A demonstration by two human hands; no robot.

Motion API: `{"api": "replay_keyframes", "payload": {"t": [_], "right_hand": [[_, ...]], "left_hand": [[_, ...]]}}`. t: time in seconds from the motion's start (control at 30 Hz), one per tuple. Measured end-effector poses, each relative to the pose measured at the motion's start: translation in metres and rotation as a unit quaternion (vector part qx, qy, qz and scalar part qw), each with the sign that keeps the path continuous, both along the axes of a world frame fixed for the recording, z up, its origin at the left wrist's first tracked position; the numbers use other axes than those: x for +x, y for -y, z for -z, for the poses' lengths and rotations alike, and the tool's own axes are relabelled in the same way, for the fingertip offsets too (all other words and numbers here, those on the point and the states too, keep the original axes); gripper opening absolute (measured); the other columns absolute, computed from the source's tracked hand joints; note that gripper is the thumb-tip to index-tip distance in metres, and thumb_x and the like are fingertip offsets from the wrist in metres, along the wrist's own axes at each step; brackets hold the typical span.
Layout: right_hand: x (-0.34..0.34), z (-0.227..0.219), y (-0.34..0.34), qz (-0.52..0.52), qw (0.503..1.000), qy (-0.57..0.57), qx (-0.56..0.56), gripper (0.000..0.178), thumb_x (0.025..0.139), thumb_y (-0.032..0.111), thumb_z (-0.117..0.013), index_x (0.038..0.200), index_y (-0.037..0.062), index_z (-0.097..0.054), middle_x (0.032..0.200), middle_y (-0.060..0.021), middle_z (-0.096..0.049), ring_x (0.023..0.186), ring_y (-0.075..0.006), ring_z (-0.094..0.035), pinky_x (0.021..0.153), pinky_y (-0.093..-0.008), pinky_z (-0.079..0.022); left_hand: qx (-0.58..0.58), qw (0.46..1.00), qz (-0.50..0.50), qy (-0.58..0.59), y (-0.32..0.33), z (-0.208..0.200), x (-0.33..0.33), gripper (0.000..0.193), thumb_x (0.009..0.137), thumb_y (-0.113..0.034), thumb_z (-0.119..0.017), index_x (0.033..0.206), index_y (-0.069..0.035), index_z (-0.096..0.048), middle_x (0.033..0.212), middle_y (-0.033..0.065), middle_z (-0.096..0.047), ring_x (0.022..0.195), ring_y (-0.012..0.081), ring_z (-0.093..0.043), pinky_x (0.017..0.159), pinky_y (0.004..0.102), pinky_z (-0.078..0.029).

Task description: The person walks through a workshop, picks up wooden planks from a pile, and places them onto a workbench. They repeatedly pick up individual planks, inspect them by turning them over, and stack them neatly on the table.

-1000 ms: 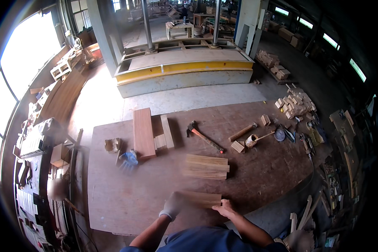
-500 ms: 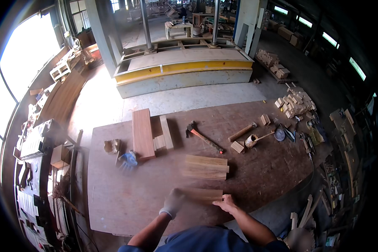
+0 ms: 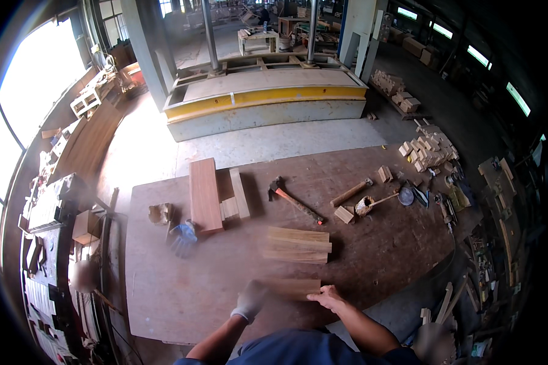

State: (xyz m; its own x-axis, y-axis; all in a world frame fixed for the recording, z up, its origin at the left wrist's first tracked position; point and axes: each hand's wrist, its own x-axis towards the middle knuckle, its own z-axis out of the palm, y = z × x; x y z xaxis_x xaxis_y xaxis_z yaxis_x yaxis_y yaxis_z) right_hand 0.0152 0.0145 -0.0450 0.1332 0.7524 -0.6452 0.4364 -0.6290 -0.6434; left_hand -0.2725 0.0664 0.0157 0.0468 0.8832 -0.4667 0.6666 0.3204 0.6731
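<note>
A short wooden board (image 3: 295, 288) lies level between my hands near the front of the brown table. My right hand (image 3: 327, 297), bare, is closed on the board's right end with the fingertips at its edge. At the other end is my left hand (image 3: 251, 298) in a pale glove, wrapped round the board; a blur over this part of the view softens its fingers. Just beyond lies a row of similar wooden boards (image 3: 295, 244), side by side with uneven right ends.
The table (image 3: 176, 304) also bears a claw hammer (image 3: 297, 201), a blue glove (image 3: 185, 234), a wide reddish plank (image 3: 206, 194), a wooden mallet (image 3: 352, 192), a glue pot with a stick (image 3: 364, 205), and a pile of wood blocks (image 3: 429, 149). Behind stands a yellow-edged press (image 3: 268, 97).
The board and both hands have shifted slightly toward me, and the board's right end a little left. The grip looks the same.
</note>
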Motion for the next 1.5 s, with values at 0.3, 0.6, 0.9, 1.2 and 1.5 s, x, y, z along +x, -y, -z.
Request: {"api": "replay_keyframes", "payload": {"t": [0.3,0.6,0.9,1.2,1.5], "right_hand": [[0.021,-0.015,-0.025,-0.010,0.997,0.070,-0.022,0.048,0.073,0.040,-0.082,0.092,-0.0027,-0.071,0.077,-0.0083,-0.066,0.068,-0.0149,-0.057,0.057,-0.0345,-0.047],[0.045,0.052,-0.083,0.114,0.982,0.009,0.151,0.054,0.077,0.014,-0.080,0.122,-0.0044,-0.056,0.110,-0.0157,-0.067,0.099,-0.0197,-0.064,0.089,-0.0324,-0.052],[0.029,0.022,-0.084,0.122,0.976,-0.051,0.175,0.036,0.078,0.011,-0.079,0.109,-0.0006,-0.065,0.102,-0.0095,-0.070,0.091,-0.0162,-0.065,0.082,-0.0305,-0.053],[0.023,-0.002,-0.067,0.136,0.962,-0.121,0.204,0.033,0.081,0.015,-0.078,0.106,0.0003,-0.063,0.098,-0.0078,-0.069,0.090,-0.0140,-0.064,0.079,-0.0292,-0.053],[0.026,-0.071,-0.046,0.313,0.914,-0.171,0.192,0.025,0.085,0.021,-0.076,0.095,0.0068,-0.058,0.090,-0.0045,-0.066,0.079,-0.0132,-0.064,0.068,-0.0278,-0.054]], "left_hand": [[0.006,0.999,0.038,-0.019,-0.019,0.039,-0.026,0.083,0.080,-0.044,-0.072,0.140,0.006,-0.043,0.137,0.0249,-0.053,0.128,0.0353,-0.052,0.113,0.0404,-0.031],[0.060,0.995,-0.050,0.068,-0.100,0.039,0.001,0.075,0.083,-0.032,-0.074,0.140,0.006,-0.043,0.141,0.0232,-0.050,0.130,0.0318,-0.049,0.112,0.0384,-0.034],[-0.064,0.965,-0.035,0.254,-0.105,0.047,0.020,0.060,0.085,-0.013,-0.072,0.137,0.005,-0.047,0.129,0.0159,-0.061,0.116,0.0220,-0.059,0.099,0.0305,-0.046],[0.041,0.955,-0.140,0.259,-0.094,0.032,0.018,0.024,0.083,-0.015,-0.072,0.102,-0.001,-0.067,0.098,0.0079,-0.070,0.087,0.0148,-0.062,0.079,0.0291,-0.049],[0.016,0.892,-0.172,0.419,-0.076,-0.005,0.004,0.016,0.088,-0.016,-0.072,0.090,-0.002,-0.065,0.082,-0.0008,-0.061,0.073,0.0084,-0.053,0.067,0.0253,-0.044]]}}
